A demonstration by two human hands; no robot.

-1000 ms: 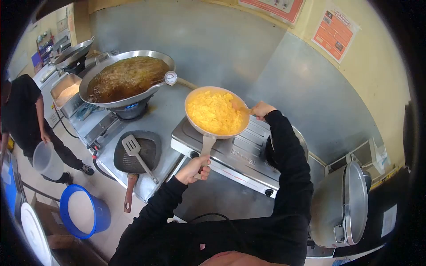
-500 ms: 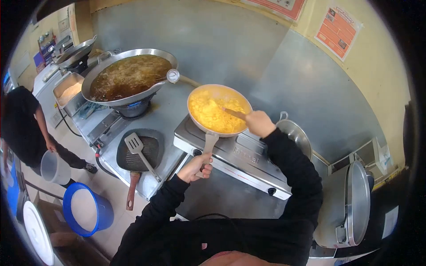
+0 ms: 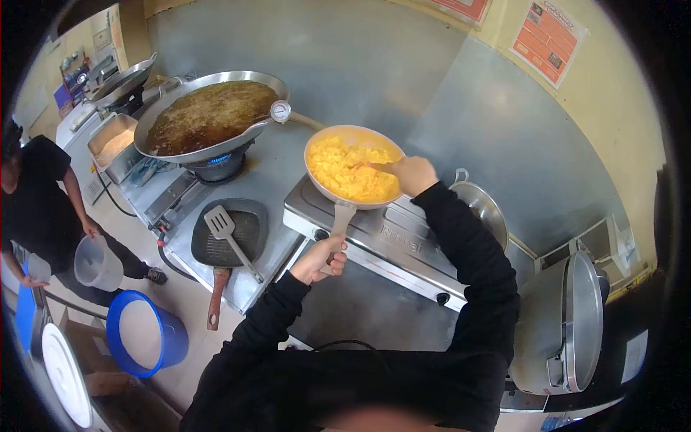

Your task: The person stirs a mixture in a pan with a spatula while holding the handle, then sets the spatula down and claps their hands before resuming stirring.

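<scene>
My left hand (image 3: 322, 261) is closed around the pale handle of a frying pan (image 3: 393, 147). Yellow scrambled eggs (image 3: 349, 176) lie broken into soft lumps in the pan, which sits over the left side of a Rinnai gas stove (image 3: 396, 237). My right hand (image 3: 414, 176) reaches over the pan's right rim, fingers wrapped round a brown spatula (image 3: 382, 167); the spatula's tip is among the eggs and hard to make out.
Left of the stove, a slotted turner (image 3: 224, 227) rests on a square grill pan (image 3: 203, 246). Behind them a wok (image 3: 173, 153) holds bubbling oil with a thermometer (image 3: 280, 111). A large pot (image 3: 536, 324) stands right. A co-worker (image 3: 43, 194) holds plastic containers near a blue bucket (image 3: 171, 345).
My right hand has moved slightly left and up with the spatula, and the eggs are shifted and more broken up. The co-worker has come further into view, showing a second small container.
</scene>
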